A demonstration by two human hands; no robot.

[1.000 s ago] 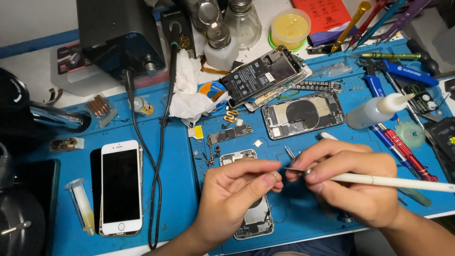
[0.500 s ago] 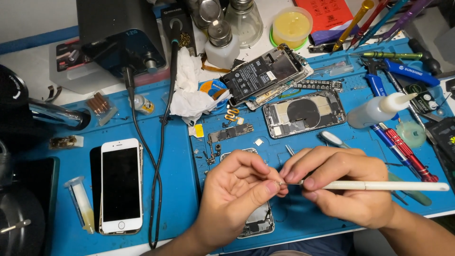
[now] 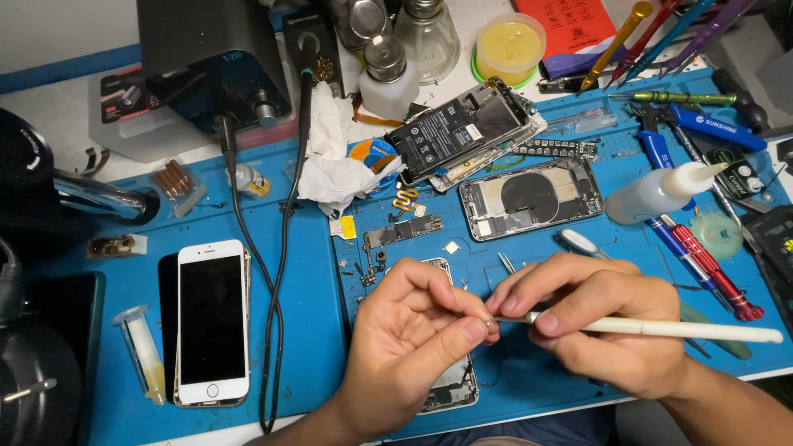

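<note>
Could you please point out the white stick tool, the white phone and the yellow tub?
white stick tool (image 3: 661,328), head view, mid shaft.
white phone (image 3: 212,319), head view, dark screen.
yellow tub (image 3: 510,43), head view, yellow contents.

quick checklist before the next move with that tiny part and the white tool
1. Tiny part pinched at the left hand fingertips: ok.
2. White tool gripped by the right hand, tip at the part: ok.
3. Opened phone lying under the hands: mostly hidden, cannot tell.
4. Blue mat around the hands free of loose bits: not ok, small screws and chips lie close by.
5. Black cable apart from the hands: ok.
</note>
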